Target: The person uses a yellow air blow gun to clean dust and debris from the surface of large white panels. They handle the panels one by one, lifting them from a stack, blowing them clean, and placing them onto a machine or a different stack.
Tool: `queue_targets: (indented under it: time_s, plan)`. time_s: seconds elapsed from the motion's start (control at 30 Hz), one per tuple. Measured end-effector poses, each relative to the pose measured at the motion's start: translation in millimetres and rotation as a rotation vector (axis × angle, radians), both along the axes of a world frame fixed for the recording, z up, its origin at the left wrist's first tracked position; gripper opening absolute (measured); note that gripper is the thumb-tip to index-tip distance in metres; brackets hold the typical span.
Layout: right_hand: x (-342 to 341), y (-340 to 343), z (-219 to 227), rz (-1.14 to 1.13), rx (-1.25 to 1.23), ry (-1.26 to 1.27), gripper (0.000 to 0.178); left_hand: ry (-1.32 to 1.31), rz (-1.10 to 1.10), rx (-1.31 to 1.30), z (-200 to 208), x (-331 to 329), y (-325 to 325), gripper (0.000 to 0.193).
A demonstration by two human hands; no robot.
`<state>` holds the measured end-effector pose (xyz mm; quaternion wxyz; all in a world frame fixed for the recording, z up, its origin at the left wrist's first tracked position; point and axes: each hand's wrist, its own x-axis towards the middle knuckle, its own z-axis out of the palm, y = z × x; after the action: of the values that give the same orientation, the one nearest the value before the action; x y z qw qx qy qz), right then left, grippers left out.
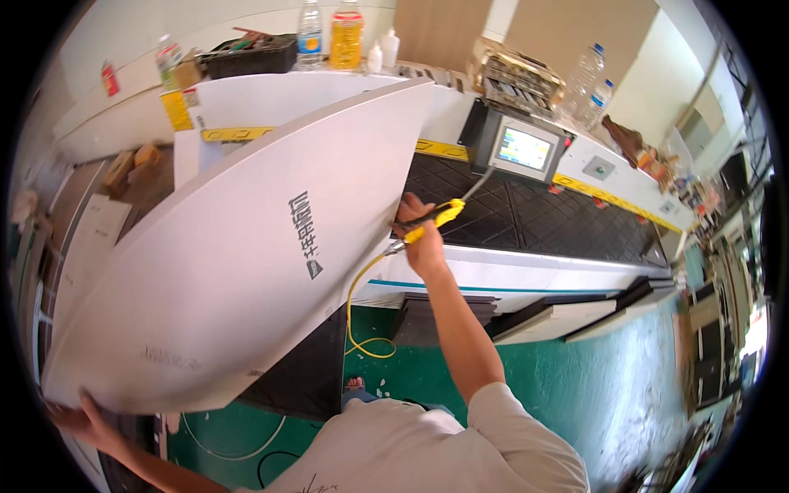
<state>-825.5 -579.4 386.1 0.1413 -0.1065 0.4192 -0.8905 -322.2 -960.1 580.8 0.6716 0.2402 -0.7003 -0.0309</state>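
Green floor near, black desk far. On the left, the left hand is curled over the near corner of a big board tilted up by the desk's left end. Right hand is wrapped round a yellow air gun, I think, at the board's right edge; can't tell if it grips that too. I'd support both ends, nozzle off the face. Board's pale, smooth, dark print on it.

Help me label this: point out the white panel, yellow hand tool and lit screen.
White panel [234, 263], head view: its broad face.
Yellow hand tool [448, 214], head view: its yellow body.
Lit screen [526, 149], head view: display centre.
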Motion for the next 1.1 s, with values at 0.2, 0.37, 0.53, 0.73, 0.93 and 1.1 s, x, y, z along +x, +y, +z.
queue_targets:
  time_s: [0.2, 0.37, 0.53, 0.73, 0.93, 1.1]
  plan:
    - [-22, -38, -25, -0.151, -0.006, -0.298, 0.023, -0.391, -0.491, 1.126, -281, 80, -45, 0.071]
    - [-10, -4, -42, -0.201, -0.009, -0.272, 0.037, -0.496, -0.497, 1.173, -314, 54, -48, 0.071]
    - [55, 70, -32, -0.505, -0.276, -0.509, 0.033, -0.428, -0.61, 0.905, -255, -4, -20, 0.049]
    - [137, 255, -45, -0.293, -0.232, -0.122, 0.054, -0.719, -0.903, 0.794, -285, -94, -88, 0.023]
    - [219, 460, -179, -0.761, -0.588, 0.52, 0.049, -1.035, -1.447, 1.234, -209, -259, 61, 0.052]
    - [330, 607, -224, -0.703, -0.637, 0.649, 0.047, -0.767, -1.523, -0.085, -128, -269, 286, 0.034]
